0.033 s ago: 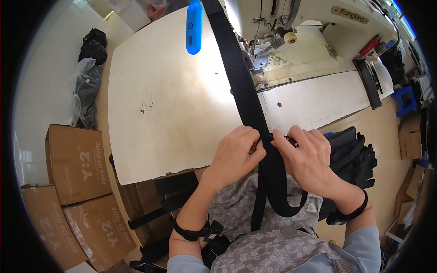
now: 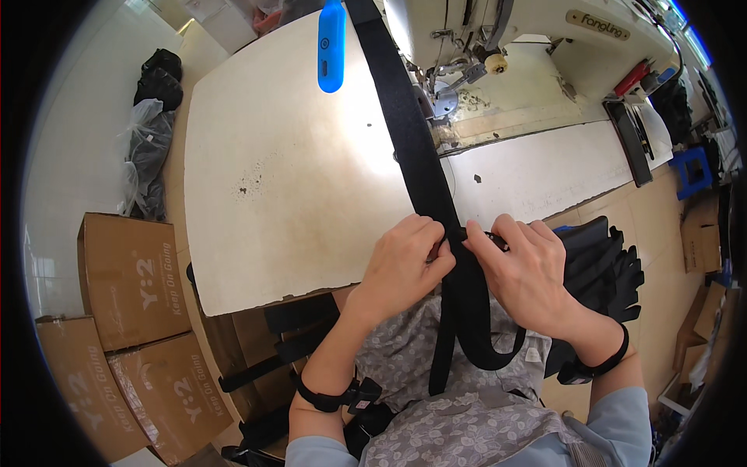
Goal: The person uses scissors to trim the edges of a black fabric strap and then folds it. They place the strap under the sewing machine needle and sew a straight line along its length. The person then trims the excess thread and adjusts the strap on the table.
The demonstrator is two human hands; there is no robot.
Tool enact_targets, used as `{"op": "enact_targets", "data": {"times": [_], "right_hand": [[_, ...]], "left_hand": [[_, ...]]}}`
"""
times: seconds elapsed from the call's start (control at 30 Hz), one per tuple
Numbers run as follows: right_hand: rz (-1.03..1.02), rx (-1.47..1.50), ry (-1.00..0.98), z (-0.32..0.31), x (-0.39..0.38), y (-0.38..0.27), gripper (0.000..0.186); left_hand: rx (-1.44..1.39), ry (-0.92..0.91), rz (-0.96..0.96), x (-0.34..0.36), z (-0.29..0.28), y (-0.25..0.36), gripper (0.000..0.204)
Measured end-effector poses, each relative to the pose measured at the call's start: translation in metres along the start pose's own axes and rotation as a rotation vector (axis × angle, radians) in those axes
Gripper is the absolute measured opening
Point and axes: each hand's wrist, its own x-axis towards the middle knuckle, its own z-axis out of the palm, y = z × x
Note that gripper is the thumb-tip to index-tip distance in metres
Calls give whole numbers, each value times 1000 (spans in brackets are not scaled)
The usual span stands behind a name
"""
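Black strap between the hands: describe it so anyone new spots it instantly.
Find the sewing machine, upper right. Just left of its needle area, a wide black strap runs down the pale tabletop and passes between the left hand and right hand. Unlike the bunched black strips at the right, it is one long, flat band, curving into a U over the apron.
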Motion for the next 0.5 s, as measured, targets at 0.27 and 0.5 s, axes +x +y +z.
{"op": "enact_targets", "data": {"times": [0.27,0.5], "right_hand": [[-22,-27,-20,-1,0,1,31],[-38,36,-67,0,1,14,22]], "left_hand": [[50,15,4,2,6,10,12],[62,6,0,2,6,10,11]]}}
